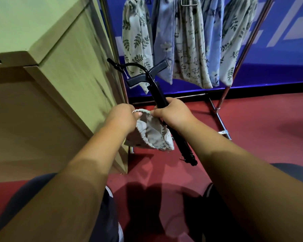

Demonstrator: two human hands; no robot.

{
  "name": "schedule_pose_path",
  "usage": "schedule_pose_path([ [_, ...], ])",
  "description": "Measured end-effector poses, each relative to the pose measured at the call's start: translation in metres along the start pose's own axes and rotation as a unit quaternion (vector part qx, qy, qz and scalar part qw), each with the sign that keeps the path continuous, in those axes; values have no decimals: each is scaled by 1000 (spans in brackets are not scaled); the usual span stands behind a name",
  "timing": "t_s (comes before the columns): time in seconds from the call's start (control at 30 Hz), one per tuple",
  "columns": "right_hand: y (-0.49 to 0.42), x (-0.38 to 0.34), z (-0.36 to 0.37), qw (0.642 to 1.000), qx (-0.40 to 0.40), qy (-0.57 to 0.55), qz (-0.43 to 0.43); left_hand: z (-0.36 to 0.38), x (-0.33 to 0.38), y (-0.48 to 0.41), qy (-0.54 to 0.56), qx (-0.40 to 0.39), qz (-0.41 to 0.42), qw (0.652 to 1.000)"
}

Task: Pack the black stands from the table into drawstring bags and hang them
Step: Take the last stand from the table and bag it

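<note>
Pale wooden table (42, 84) left, patterned cloth bags (189, 49) on metal rack (217, 110) ahead. Rigid black stand (182, 142) slants, forked head toward the rack, foot low just right of the soft gathered-rim drawstring bag (150, 133), not yet inside. Right hand (173, 116) grips the shaft mid-length, left hand (122, 117) pinches the bag rim

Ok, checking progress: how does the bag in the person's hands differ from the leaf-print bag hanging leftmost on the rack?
The held bag is bunched low between the left hand and right hand, its mouth pulled open; the leaf-print bag hangs full length from the rack, gathered narrow at the top. The held bag has the black stand outside it; what the leaf-print bag holds is hidden. Both are pale cloth.
</note>
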State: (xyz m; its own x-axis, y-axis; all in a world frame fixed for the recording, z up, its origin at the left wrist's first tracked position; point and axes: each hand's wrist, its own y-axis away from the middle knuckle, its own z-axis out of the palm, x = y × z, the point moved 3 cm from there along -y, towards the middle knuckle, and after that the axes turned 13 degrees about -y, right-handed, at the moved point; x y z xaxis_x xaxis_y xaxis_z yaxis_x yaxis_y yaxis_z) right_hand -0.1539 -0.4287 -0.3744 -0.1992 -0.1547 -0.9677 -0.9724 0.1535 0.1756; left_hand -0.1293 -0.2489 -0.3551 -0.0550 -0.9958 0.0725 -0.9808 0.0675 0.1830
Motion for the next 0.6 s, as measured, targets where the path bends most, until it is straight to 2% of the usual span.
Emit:
schedule_pose_path([
  [0.17, 5, 0, -5, 999, 9, -52, -7, 3, -9, 1, 147, -59, -37, 987],
  [0.27, 7, -3, -7, 998, 10, -58, -13, 3, -11, -1, 197, -79, -55, 976],
  [0.43, 11, -5, -10, 999, -12, -49, 2, 11, -12, 2, 350, -131, -133, 918],
  [0.5, 12, -5, -10, 996, -25, -86, -6, 13, -12, 1, 364, -125, -142, 912],
  [0.6, 14, -7, -9, 988, -49, -142, -17, 13, -15, -2, 348, -90, -137, 923],
])
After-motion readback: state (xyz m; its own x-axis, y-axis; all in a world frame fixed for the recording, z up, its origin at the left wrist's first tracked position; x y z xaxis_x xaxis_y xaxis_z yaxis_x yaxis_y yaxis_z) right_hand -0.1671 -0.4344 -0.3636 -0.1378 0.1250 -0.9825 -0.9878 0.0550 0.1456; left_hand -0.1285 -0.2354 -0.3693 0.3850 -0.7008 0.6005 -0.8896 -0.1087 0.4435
